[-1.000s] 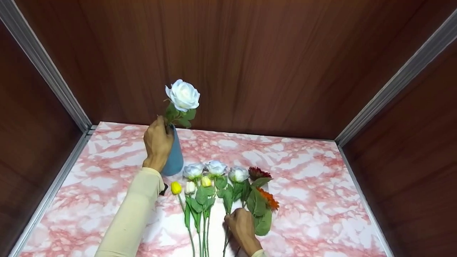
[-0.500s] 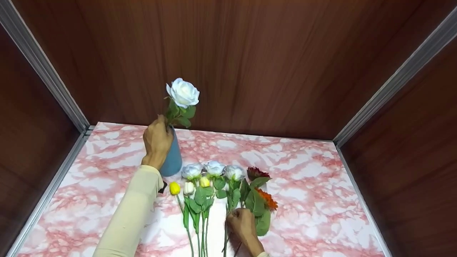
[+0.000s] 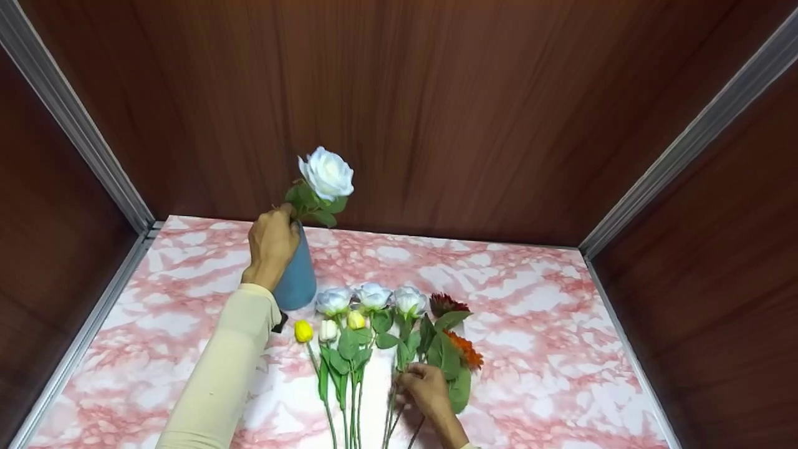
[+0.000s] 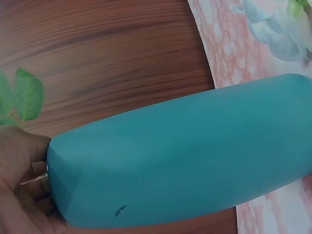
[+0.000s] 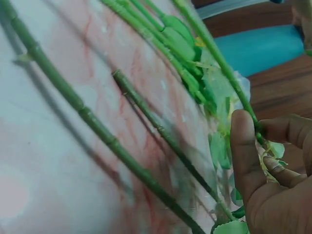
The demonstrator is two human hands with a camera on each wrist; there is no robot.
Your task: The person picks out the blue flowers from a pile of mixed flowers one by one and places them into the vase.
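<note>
In the head view, my left hand (image 3: 273, 245) is at the mouth of a tall blue vase (image 3: 295, 274), its fingers round the stem of an upright white rose (image 3: 326, 173). The stem's lower part is hidden by the hand and vase. The left wrist view shows the fingertips right at the rim of the vase (image 4: 175, 156). My right hand (image 3: 427, 388) pinches the stem of another white rose (image 3: 409, 300), the rightmost of the row on the table. The right wrist view shows that green stem (image 5: 219, 63) between thumb and forefinger.
Two more white roses (image 3: 374, 295) lie left of the right hand, with yellow tulips (image 3: 303, 331) and a white tulip (image 3: 328, 330) below them. A dark red flower (image 3: 447, 304) and an orange flower (image 3: 465, 349) lie right. Brown panels (image 3: 399, 112) enclose the marbled table (image 3: 530, 299).
The rose at the vase has dipped slightly and leaned right. The stem in my right hand has shifted, its lower end swinging left. The view has moved a little.
</note>
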